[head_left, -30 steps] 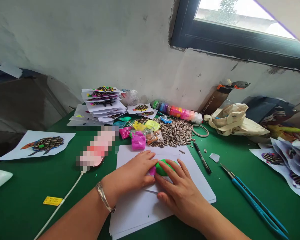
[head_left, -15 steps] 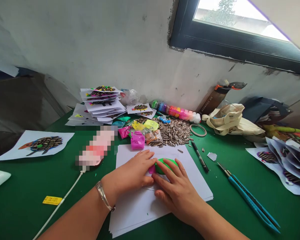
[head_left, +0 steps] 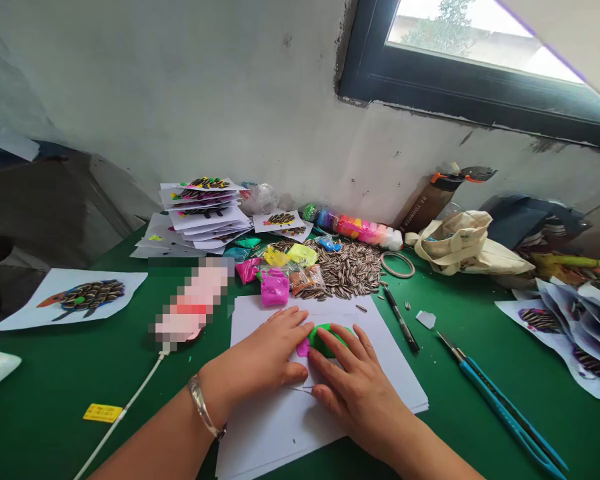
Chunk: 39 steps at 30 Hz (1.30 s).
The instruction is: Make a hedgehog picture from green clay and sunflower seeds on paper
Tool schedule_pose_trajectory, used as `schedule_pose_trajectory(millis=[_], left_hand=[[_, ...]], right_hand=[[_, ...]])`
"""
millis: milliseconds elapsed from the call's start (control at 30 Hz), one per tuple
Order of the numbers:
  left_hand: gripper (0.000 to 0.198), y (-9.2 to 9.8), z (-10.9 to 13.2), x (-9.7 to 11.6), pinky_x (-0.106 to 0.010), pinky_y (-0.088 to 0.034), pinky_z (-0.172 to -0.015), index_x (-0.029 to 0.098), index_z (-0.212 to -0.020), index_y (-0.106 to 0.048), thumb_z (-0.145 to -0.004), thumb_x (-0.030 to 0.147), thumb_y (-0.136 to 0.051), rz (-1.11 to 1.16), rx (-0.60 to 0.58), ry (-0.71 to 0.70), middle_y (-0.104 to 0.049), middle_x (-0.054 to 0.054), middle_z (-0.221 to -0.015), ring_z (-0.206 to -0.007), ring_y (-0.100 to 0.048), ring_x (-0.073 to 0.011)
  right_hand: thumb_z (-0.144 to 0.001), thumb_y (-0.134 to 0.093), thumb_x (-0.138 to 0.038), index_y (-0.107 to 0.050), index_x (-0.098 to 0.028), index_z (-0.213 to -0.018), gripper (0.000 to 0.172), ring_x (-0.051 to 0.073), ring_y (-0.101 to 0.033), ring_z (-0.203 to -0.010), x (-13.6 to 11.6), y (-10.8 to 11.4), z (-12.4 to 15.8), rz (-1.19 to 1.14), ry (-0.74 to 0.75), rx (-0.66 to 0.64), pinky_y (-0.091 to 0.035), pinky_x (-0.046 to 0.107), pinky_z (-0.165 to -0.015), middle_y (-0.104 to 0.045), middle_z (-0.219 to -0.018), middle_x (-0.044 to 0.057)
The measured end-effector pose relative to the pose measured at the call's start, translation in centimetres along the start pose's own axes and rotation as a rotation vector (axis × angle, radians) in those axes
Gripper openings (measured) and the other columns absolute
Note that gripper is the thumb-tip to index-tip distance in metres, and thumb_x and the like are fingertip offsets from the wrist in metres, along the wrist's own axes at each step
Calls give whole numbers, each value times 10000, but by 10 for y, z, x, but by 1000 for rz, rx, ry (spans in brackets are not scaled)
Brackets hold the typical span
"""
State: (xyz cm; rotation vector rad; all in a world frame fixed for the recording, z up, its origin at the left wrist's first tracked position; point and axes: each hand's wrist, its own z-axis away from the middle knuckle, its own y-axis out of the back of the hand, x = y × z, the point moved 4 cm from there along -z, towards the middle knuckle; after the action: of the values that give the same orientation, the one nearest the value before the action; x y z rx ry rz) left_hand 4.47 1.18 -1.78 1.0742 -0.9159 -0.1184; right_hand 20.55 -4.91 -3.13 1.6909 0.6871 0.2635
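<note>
Meeting over white paper (head_left: 280,413), the left hand (head_left: 260,357) and right hand (head_left: 360,390) press flat fingers on a green clay lump (head_left: 325,339)

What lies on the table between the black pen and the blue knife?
In the head view, a small scrap of white paper lies on the green table between the black pen and the blue knife; nothing else does.

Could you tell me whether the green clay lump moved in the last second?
No: the green clay lump stays equally close to the top edge of the white paper stack.
</note>
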Motion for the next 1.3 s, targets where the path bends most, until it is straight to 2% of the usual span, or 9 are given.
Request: schedule_pose_trajectory(millis=[133, 300, 500, 667, 800, 933, 1300], left_hand=[[693, -2, -1, -2, -502, -262, -1143, 185, -1424, -409, -783, 272, -659, -18, -18, 14, -331, -154, -1531, -1428, -242, -315], [665, 1, -1, 1, -503, -259, -1141, 190, -1408, -426, -795, 300, -659, -13, -1, 22, -343, -150, -1525, -1419, -269, -304], [709, 1, -2, 2, -486, -241, -1156, 171, -1441, -381, -797, 278, -657, -16, -49, 55, -309, -142, -1542, -1435, -230, -289], [691, 2, -1, -1, -494, -248, -1151, 187, -1428, -405, -798, 294, -668, -6, -44, 57, -304, -136, -1545, -1430, -239, -303], [705, 1, -1, -4, -490, -252, -1144, 214, -1433, -392, -798, 332, -673, -9, -29, 27, -300, -134, -1547, -1428, -247, -301], [725, 2, -1, -3, -483, -254, -1145, 182, -1435, -386, -787, 311, -684, -26, -61, 64, -289, -157, -1547, -1430, -240, -304], [750, 0, -2, -4, -492, -258, -1148, 166, -1427, -402, -775, 341, -728, 7, -22, 34, -337, -173, -1523, -1418, -270, -316]], right_hand=[[-941, -498, -367, -511, -267, -1348, 420, 320, -361, -1337, 1, 0, -3, 26, -6, -10, -260, 631, -1092, -444, -1462, 79], [-954, -441, -462, -559, -271, -1296, 409, 324, -359, -1341, -1, -2, -7, 10, -52, -45, -205, 636, -1110, -491, -1429, 58], [-961, -419, -470, -515, -280, -1344, 438, 323, -307, -1377, 0, 0, -7, 0, -58, -32, -158, 637, -1121, -429, -1479, 58], [-958, -421, -478, -547, -293, -1305, 412, 323, -331, -1364, 3, -2, -7, -23, -83, -68, -187, 639, -1111, -446, -1467, 44], [-965, -431, -425, -503, -276, -1349, 419, 321, -331, -1367, 8, -2, -9, -5, -107, -29, -232, 634, -1095, -409, -1489, 75], [-967, -435, -411, -574, -287, -1270, 356, 322, -370, -1341, 11, -1, -14, 17, -158, 6, -233, 638, -1090, -475, -1441, 68], [-939, -493, -359, -552, -249, -1313, 395, 335, -346, -1347, -1, -7, -18, 94, -72, -18, -124, 626, -1127, -492, -1434, 50]])
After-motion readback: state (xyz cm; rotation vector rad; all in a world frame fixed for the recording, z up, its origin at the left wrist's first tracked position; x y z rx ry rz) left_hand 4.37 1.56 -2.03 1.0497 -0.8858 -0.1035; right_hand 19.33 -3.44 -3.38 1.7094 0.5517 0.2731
